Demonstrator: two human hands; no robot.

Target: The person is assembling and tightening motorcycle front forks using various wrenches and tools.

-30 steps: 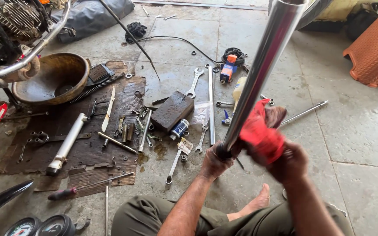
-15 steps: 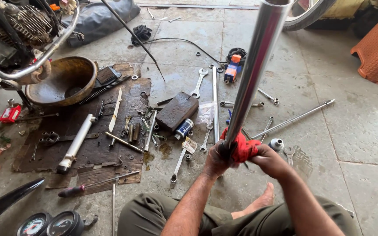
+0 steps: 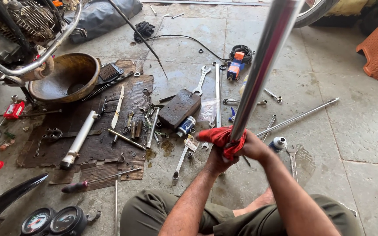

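You sit on a grey stone floor point(image 3: 364, 144) with big square slabs, dusty and stained with oil. At its top left corner stands part of a motorbike engine point(image 3: 18, 22) with a bent chrome pipe. A flat brown mat point(image 3: 92, 148), rough and greasy, lies on the left side of the floor, and a round, rusty metal bowl point(image 3: 64, 76) sits at the mat's top left corner.

The biggest thing you hold is the long shiny tube point(image 3: 263, 65). It is smooth, round and bright like a mirror. Its long line runs from your hands up and a bit to the right, past the top edge of the view, so it stands almost upright. Its low end is at your hands, just over the middle of the floor near your knees.

A red cloth point(image 3: 219, 137), soft and crumpled, is wrapped round the low end of the tube. Your right hand point(image 3: 252, 148) is closed tight round the tube and cloth. Your left hand point(image 3: 215, 161) is closed on the cloth just under it. Both touch the tube; the right hand sits higher.

On the mat lies a white tube point(image 3: 79, 140), pointing down and left. A dark block point(image 3: 179, 108) rests at the mat's right edge. A thin steel rod point(image 3: 298, 118) lies right of your hands. Flat grey spanners point(image 3: 202, 78) lie above.
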